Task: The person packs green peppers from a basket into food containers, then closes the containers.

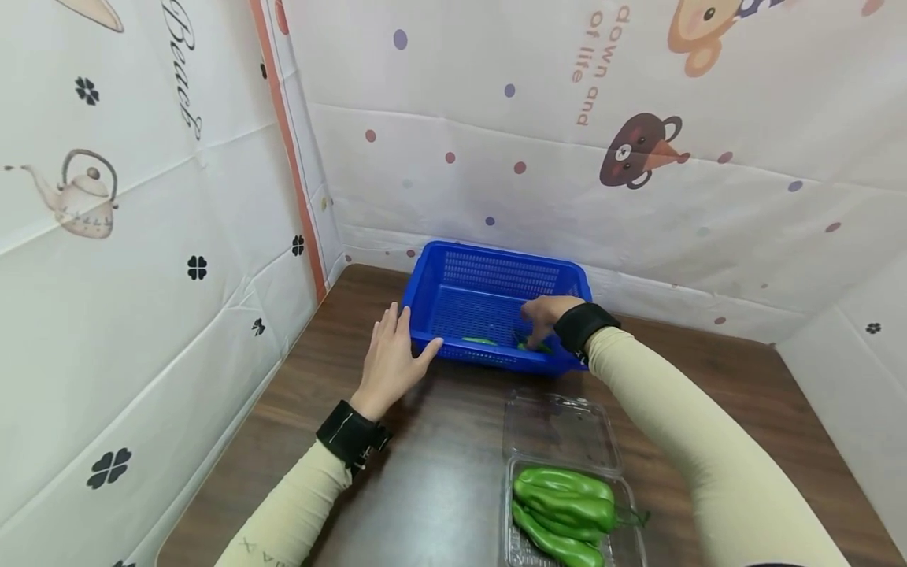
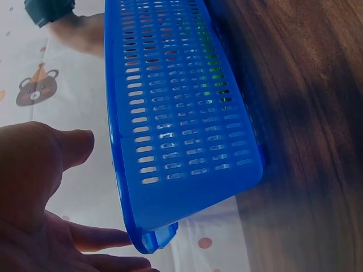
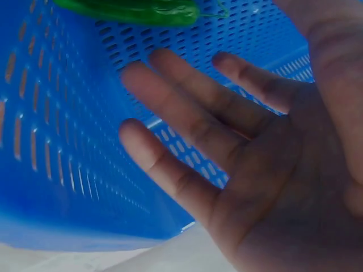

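A blue plastic basket [image 1: 496,358] with slotted walls stands at the back of the table, and some green peppers [image 1: 479,341] show low inside it. Beside its front left corner is my left hand [image 1: 392,358], fingers extended; in the left wrist view the fingertips are at the rim [image 2: 116,164]. My right hand [image 1: 549,315] reaches over the right side into the basket. In the right wrist view its fingers [image 3: 198,127] are spread with nothing between them, and a green pepper [image 3: 136,11] lies just beyond them on the slotted bottom.
Nearer to me, a clear plastic clamshell box [image 1: 509,504] holds several green peppers [image 1: 567,500], its lid [image 1: 560,429] folded back toward the basket. The brown wooden table [image 1: 439,465] meets a printed white sheet [image 1: 453,189] behind the basket and on both sides.
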`<state>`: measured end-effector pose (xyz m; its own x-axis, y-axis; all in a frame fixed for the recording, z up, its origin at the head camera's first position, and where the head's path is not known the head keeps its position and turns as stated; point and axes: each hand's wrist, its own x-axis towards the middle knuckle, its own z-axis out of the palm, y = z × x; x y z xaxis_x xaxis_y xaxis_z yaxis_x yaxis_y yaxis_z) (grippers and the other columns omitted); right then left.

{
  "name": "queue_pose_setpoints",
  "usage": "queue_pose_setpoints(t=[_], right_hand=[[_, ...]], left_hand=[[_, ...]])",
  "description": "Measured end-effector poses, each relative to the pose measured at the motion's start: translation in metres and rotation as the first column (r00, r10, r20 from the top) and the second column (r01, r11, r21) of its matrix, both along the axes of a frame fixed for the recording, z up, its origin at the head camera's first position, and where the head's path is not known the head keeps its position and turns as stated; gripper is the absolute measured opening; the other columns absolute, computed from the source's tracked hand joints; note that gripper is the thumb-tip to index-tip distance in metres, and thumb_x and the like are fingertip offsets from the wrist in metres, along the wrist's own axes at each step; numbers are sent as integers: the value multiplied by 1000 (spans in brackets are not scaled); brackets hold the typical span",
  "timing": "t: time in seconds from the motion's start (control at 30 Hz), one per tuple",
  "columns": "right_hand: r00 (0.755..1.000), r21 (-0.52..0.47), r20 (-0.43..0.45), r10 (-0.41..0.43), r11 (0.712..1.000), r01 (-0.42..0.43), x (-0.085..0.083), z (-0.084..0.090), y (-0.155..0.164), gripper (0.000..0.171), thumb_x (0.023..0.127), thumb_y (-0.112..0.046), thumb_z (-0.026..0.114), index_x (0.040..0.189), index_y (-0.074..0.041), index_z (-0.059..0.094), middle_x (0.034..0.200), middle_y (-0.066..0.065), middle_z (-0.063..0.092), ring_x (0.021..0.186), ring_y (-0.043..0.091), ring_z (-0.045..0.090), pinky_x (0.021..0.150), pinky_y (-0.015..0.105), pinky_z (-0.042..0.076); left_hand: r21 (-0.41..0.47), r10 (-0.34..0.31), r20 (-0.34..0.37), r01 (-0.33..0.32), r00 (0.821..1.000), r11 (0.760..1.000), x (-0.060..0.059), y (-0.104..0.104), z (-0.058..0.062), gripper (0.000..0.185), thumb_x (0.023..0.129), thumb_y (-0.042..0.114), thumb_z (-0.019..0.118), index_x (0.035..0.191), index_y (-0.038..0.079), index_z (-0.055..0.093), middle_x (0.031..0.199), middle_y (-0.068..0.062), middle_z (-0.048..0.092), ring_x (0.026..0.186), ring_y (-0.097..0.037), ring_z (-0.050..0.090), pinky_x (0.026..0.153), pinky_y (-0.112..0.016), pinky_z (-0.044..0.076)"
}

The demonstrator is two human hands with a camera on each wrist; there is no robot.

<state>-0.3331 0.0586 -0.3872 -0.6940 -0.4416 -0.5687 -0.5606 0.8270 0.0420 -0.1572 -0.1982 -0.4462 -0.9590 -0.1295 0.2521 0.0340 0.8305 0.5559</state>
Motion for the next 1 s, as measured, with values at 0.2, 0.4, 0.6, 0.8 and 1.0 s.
queue_pose_setpoints(t=[0.2, 0.4, 0.6, 0.8, 1.0], right_hand=[[999, 43, 44, 1, 999, -3, 2, -4, -1, 39, 91, -36, 79, 114, -10, 61, 108, 7, 64, 91, 23, 64, 73, 38, 56], [992, 11, 116, -54, 999, 53, 2, -11, 0, 45, 96, -26, 74, 133, -7, 56, 127, 13, 60, 91, 24, 66, 65, 32, 58], [997, 28, 75, 6, 1000, -8, 1, -12, -7, 38, 94, -22, 75, 126, -11, 59, 118, 9, 62, 96, 25, 60, 71, 37, 56], [994, 45, 39, 100, 994, -102, 8, -15, -10, 18, 93, -8, 69, 107, -14, 61, 96, 5, 61, 86, 24, 55, 69, 37, 48], [995, 28, 37, 95, 995, -97, 7, -21, -12, 15, 93, -8, 67, 101, -15, 57, 87, 5, 57, 78, 24, 54, 64, 36, 46]], left_hand=[[-51, -13, -36, 11, 999, 999, -2, -1, -1, 80, 99, 47, 66, 148, -13, 43, 155, -33, 39, 146, -44, 38, 122, -56, 26], [-59, -27, -16, 26, 999, 998, -3, -1, -1, 79, 99, 46, 66, 148, -12, 44, 156, -32, 39, 146, -42, 39, 122, -53, 26], [-66, -17, -31, 15, 999, 998, -3, -4, -1, 79, 98, 45, 68, 148, -11, 45, 155, -32, 40, 145, -42, 41, 122, -53, 27], [-72, -24, -24, 23, 999, 997, -2, -3, 0, 77, 98, 45, 68, 148, -10, 45, 155, -33, 39, 144, -43, 41, 121, -54, 28], [-70, -21, -16, 20, 1000, 997, -2, -5, 1, 77, 98, 45, 68, 148, -10, 46, 156, -33, 38, 145, -44, 40, 122, -54, 27]])
